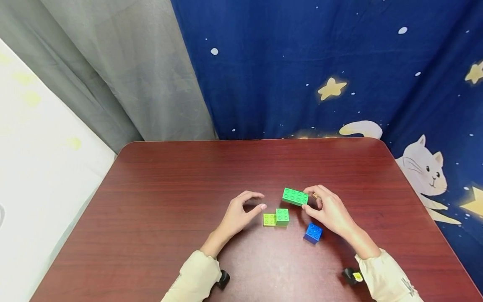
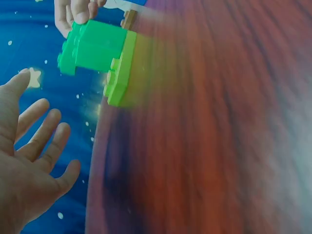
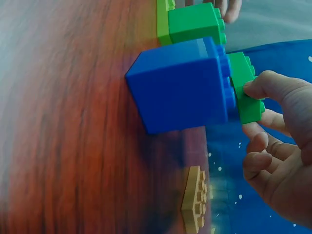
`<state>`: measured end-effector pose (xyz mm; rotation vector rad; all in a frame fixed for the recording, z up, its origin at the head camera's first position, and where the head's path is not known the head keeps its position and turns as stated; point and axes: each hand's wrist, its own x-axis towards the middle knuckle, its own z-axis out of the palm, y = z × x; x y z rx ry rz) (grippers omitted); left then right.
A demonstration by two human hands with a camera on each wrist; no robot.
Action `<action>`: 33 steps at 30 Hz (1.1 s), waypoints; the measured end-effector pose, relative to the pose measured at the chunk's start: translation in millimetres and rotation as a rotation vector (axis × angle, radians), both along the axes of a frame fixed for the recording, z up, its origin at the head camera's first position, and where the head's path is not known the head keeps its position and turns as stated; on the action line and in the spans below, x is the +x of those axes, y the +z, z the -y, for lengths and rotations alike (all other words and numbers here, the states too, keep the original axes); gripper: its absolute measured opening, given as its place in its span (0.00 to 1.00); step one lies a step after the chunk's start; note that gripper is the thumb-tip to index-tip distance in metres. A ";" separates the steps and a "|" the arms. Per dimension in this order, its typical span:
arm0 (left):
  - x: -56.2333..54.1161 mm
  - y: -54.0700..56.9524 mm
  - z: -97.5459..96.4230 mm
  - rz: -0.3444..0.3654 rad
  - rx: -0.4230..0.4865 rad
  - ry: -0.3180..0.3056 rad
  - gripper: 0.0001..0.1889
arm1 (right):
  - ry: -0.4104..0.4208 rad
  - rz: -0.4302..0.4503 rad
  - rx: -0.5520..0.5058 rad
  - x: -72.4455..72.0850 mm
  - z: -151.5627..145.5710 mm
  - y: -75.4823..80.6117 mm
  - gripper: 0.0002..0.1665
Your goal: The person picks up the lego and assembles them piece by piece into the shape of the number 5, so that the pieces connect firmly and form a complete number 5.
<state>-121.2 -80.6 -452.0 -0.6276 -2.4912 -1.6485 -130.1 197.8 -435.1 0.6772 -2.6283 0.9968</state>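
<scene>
My right hand (image 1: 330, 211) pinches a long green toy building brick (image 1: 295, 196) by its right end, between thumb and fingers, raised above the table. Left of the stack, my left hand (image 1: 237, 214) is held with fingers spread and nothing in them. That stack is a square green brick (image 1: 282, 217) fixed on the right half of a lime-green flat brick (image 1: 269, 219). Below the right hand stands a blue square brick (image 1: 313, 233), large in the right wrist view. A tan flat studded piece (image 3: 195, 200) lies farther off, mostly covered by the right hand in the head view.
Everything lies on a dark red-brown wooden table (image 1: 170, 201) with rounded far corners. Behind its far edge hang a grey curtain (image 1: 151, 75) and a blue curtain (image 1: 271, 75) with stars and a cat. A white surface (image 1: 45, 138) stands at the left.
</scene>
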 end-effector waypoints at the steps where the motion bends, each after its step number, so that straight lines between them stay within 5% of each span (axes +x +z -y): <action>1: -0.9 0.8 -1.5 -0.023 -0.001 -0.006 0.17 | 0.004 0.001 -0.002 0.0 1.7 1.4 0.20; 12: -1.9 10.3 -11.5 -0.061 -0.051 -0.056 0.27 | 0.057 0.023 -0.019 6.1 19.2 12.9 0.21; 26: -0.4 8.1 -13.0 -0.085 -0.108 -0.029 0.19 | 0.132 0.090 -0.062 14.0 32.4 16.7 0.20; 33: 2.1 7.6 -11.3 -0.072 -0.051 -0.038 0.17 | 0.131 0.105 -0.079 14.9 33.0 12.6 0.22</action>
